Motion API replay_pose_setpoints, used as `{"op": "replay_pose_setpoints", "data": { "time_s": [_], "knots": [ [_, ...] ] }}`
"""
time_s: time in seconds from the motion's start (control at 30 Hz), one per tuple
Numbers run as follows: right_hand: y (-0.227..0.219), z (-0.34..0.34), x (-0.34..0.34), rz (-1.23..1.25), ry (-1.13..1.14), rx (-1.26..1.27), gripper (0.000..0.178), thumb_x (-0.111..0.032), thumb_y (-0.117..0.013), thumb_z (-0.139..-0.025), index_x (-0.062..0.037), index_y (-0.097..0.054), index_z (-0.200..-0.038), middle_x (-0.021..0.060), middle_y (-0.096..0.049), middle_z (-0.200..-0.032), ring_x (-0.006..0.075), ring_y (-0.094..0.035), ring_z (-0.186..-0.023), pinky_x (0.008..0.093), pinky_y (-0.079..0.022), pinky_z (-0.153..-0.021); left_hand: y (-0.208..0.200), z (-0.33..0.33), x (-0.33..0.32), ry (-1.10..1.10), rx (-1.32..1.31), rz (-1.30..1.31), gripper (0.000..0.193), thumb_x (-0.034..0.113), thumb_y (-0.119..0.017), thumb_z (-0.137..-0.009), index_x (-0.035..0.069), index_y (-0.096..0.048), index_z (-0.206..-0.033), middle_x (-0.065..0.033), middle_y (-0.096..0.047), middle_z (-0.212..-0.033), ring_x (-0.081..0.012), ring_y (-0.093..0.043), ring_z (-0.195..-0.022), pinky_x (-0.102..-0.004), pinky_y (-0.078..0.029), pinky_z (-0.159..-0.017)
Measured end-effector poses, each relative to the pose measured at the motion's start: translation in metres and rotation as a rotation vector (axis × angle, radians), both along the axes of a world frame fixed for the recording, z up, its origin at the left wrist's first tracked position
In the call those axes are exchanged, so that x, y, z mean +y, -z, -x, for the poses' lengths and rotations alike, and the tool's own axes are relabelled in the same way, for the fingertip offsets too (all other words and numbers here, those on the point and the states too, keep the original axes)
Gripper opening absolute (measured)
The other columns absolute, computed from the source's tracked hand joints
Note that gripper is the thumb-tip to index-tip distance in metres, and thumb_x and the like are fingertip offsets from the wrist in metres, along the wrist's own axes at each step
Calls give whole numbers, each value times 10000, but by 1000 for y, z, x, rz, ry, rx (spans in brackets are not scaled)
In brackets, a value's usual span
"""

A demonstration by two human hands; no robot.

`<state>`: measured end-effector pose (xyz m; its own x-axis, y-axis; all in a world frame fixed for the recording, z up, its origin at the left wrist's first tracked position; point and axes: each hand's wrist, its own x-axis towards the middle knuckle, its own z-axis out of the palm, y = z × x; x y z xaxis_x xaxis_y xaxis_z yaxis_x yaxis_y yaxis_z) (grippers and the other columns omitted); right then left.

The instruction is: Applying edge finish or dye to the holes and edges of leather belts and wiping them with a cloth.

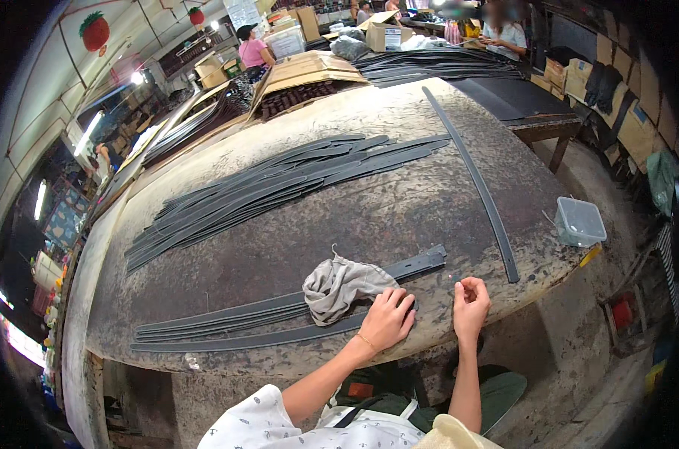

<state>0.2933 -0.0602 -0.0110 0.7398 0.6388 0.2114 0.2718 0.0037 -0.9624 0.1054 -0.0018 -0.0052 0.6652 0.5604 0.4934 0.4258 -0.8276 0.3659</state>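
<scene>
My left hand (388,320) lies over the right end of a long dark strip (257,340), probably a leather or belt strap, near the table's front edge. Its fingers are curled down on that end, hiding it, and come up against a crumpled grey rag (343,288). Beneath the rag runs a small stack of similar dark strips (227,317), their right ends showing past it. Farther right, my right hand (471,303) is raised a little over the table edge, thumb and fingertips pinched together. Something tiny may be at the fingertips, too small to name.
A large pile of dark strips (280,187) covers the worn table's (399,224) middle. One single strip (474,183) lies lengthwise on the right. A clear plastic box (579,222) sits at the right edge. Behind are cardboard (302,71), a second table with dark sheets (504,97), and several people.
</scene>
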Motion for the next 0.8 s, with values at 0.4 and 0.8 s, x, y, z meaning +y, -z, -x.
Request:
{"op": "replay_pose_setpoints", "data": {
  "time_s": [0.4,0.8],
  "knots": [
    [4,1,2,-19,12,-15,79,-46,-685,-938,7,-626,-944,12,-619,-768,82,-515,-644,269,-446,-587,-17,41,-3,-115,311,3,292,249,-669,-947,29,-656,-1139,-122,-610,-1110,-322,-558,-1049,-408,-479,-876],
    [5,0,3,-39,52,-18,76,-34,-685,-933,7,-627,-960,14,-623,-787,77,-532,-657,260,-456,-596,-23,46,13,74,168,149,145,158,-686,-926,56,-657,-1026,-134,-582,-983,-338,-557,-948,-427,-461,-823]
  ]
}}
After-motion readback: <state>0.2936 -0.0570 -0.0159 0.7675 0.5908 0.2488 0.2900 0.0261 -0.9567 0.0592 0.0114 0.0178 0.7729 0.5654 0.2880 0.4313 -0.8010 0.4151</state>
